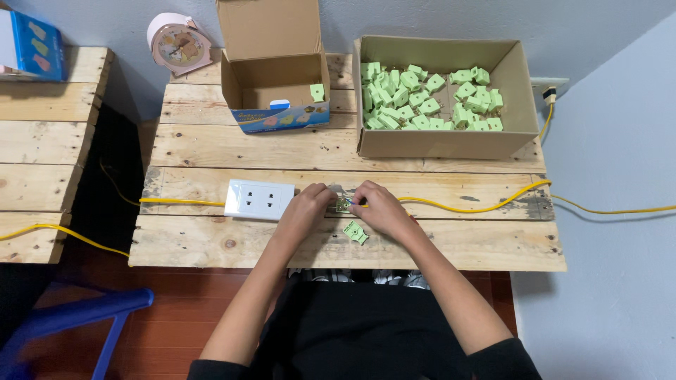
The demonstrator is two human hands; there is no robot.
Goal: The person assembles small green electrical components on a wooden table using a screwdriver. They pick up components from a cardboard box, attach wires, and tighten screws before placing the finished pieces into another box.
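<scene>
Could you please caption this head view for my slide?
Both hands pinch a small green connector on a yellow cable beside a white socket.

We see a large brown carton at the table's back right and a smaller open box with a blue printed front beside it. A blue package stands far left.

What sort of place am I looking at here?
Likely a small home workshop for hand assembly: a rough pallet-wood table, a cardboard box of green plastic parts, and a white socket plate on a yellow cable.
</scene>
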